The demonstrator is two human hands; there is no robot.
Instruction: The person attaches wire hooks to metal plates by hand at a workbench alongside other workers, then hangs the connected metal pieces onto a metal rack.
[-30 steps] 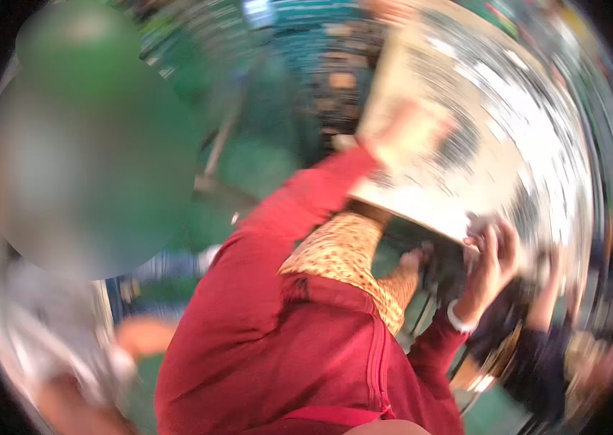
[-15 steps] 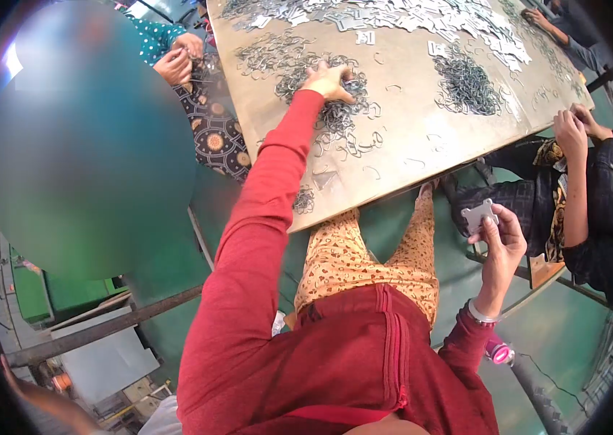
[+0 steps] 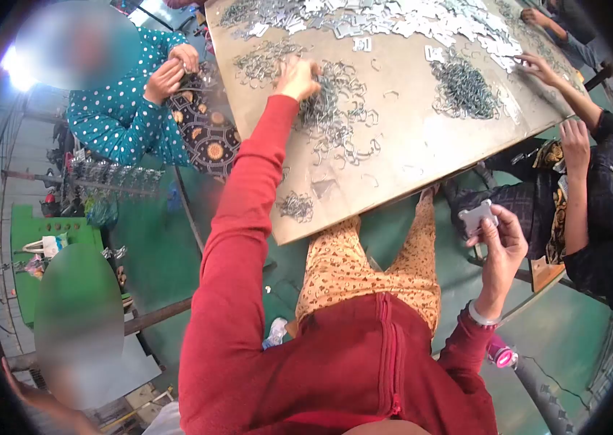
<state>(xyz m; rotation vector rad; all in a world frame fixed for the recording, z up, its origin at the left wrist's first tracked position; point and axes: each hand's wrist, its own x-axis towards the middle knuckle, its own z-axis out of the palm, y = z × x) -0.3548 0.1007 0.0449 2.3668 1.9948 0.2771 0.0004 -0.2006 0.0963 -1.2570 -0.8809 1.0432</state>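
My left hand (image 3: 297,78) reaches over the table (image 3: 408,138), just above the left pile of small metal hooks (image 3: 342,109). Its fingers are curled and slightly blurred; what they hold, if anything, is hidden beneath them. Off the table's front edge, my right hand (image 3: 500,243) pinches a flat silver metal plate (image 3: 477,217) with small corner tabs between thumb and fingers. Another heap of hooks (image 3: 466,87) lies right of the middle, and a small cluster (image 3: 296,207) sits near the front left corner.
Many flat silver plates (image 3: 408,20) are spread along the far side. A person in a dotted teal top (image 3: 114,130) sits at the left. A person in black (image 3: 603,217) sits at the right, one hand (image 3: 538,69) over the table. Another hand (image 3: 535,18) is at the far right.
My left hand has shifted left and slightly up, and its spread fingers have curled in. My right hand keeps the plate in place. The person in black has extended one hand over the table.
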